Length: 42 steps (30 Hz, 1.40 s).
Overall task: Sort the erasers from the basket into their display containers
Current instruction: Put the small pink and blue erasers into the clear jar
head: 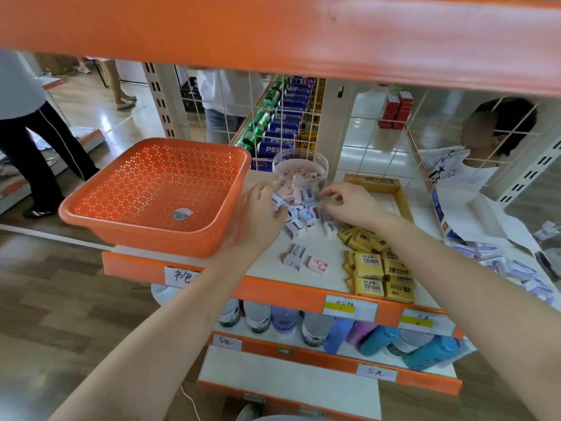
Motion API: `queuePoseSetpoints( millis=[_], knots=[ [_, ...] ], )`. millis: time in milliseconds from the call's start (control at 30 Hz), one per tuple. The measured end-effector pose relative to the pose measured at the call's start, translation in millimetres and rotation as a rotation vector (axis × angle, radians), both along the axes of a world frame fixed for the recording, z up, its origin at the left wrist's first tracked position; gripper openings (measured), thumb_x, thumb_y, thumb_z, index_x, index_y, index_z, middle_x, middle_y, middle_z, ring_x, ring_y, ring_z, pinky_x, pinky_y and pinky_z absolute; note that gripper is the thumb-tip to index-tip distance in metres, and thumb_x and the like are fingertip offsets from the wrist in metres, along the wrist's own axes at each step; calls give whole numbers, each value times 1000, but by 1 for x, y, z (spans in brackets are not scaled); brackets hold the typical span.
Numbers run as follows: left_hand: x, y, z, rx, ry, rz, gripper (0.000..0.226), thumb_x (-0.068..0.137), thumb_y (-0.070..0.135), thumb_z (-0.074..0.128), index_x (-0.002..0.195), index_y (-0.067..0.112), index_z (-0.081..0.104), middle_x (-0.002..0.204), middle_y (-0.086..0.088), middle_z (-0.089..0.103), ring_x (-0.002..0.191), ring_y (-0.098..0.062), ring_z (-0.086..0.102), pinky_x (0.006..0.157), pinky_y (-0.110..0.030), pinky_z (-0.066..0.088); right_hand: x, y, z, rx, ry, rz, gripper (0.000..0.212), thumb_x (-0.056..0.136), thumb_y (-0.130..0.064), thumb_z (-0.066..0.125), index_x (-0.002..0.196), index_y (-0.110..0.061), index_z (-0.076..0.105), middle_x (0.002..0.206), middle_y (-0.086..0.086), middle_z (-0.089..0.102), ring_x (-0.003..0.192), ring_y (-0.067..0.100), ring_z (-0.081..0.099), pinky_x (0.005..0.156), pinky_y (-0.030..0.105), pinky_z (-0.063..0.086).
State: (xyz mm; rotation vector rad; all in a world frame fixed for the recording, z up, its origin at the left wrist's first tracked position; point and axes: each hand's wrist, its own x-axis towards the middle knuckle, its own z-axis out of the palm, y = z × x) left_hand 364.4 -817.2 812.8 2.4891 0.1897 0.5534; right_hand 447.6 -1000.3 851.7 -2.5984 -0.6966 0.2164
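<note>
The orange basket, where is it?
Head view: the orange basket sits at the left end of the shelf, just left of the left hand and the clear jar.

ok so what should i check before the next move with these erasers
1. Basket emptied: ok, only a sticker inside.
2. Jar open and upright: ok.
3. Left hand gripping erasers: cannot tell, it covers them.
4. Right hand holding anything: cannot tell.
5. Small erasers all in the jar: not ok, many lie loose on the shelf.
6. Yellow erasers in the box: not ok, piled beside it.
</note>
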Motion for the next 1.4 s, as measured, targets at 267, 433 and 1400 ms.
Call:
queuePoseSetpoints(
  millis=[267,433,1400],
  knots=[
    [12,16,-4,-36,294,-55,57,95,33,51,144,11,34,145,-11,39,127,-29,45,108,-47,33,-15,22,-10,-114,13,149,58,89,-43,57,141,-22,40,134,8,49,117,21,49,87,25,36],
    [6,15,-9,80,274,-91,47,95,31,50,139,13,44,142,-7,46,130,-25,41,107,-40,33,-26,25,-16,-117,-27,161,54,89,-36,58,139,-20,43,138,9,46,124,24,45,100,31,35],
    [-61,27,0,-38,381,-206,54,87,33,65,136,26,46,144,2,37,136,-18,27,112,-30,19,-45,3,-16,-74,-68,180,42,87,-25,64,128,-26,56,120,4,57,105,17,54,83,18,36]
  ],
)
